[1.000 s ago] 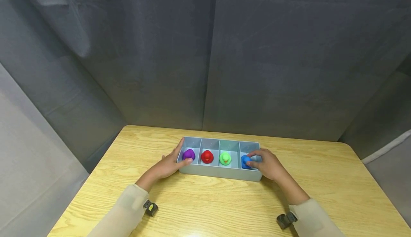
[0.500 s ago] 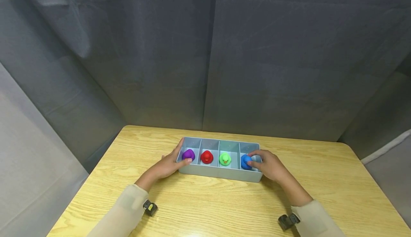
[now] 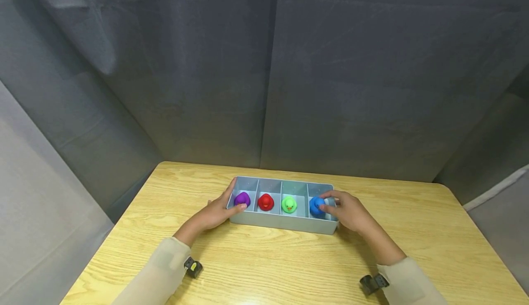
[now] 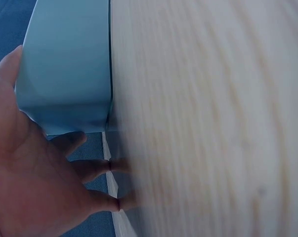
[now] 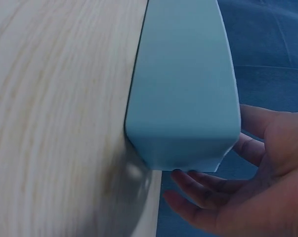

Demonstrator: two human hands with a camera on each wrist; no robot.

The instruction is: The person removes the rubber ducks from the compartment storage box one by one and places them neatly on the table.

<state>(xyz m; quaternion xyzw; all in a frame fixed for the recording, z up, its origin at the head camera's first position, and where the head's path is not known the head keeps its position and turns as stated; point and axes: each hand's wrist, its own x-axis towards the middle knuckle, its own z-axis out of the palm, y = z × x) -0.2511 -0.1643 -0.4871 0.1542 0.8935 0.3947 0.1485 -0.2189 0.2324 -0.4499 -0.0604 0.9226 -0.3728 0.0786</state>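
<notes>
Presently, my right hand (image 3: 349, 211) pinches the blue duck (image 3: 316, 206) between thumb and forefinger; the remaining fingers are loosely bent outside the right end of the tray (image 3: 283, 222). The blue duck is located at the rightmost compartment; I cannot tell whether its base touches the compartment floor. My left hand (image 3: 216, 213) is spread against the opposite end, fingers nearly straight: the thumb overlies the front rim beside the purple duck (image 3: 241, 198), and the forefinger lies along the left end wall.

The tray comprises four compartments in a single row. From left to right, these contain the purple duck, a red duck (image 3: 266, 202), a light-green duck (image 3: 289, 205) with its beak toward me, and the blue duck. The tray stands on the wood-grain table (image 3: 264, 268), one long side facing me. My sleeves (image 3: 154, 273) are pale, with a small black device (image 3: 193, 267) at each cuff. A dark curtain (image 3: 206, 89) hangs behind the table.
</notes>
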